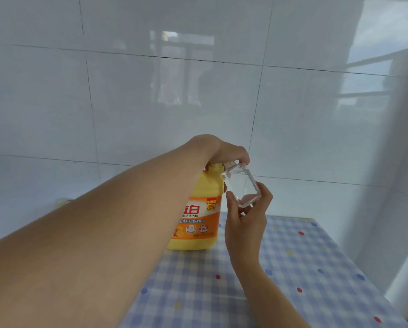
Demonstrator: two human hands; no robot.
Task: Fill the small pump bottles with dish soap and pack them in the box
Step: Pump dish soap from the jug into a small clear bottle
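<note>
Right hand: fingers pinch small clear bottle, tilted, mouth at top of dish soap bottle standing on table. Left hand fingers curl over that top. Risk: mouth misaligned, soap spills outside; glass slips.

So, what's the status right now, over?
Left hand gripping soap jug top. Right hand holding small clear bottle, tilted, neck at the jug's top. Nothing blocking.
</note>
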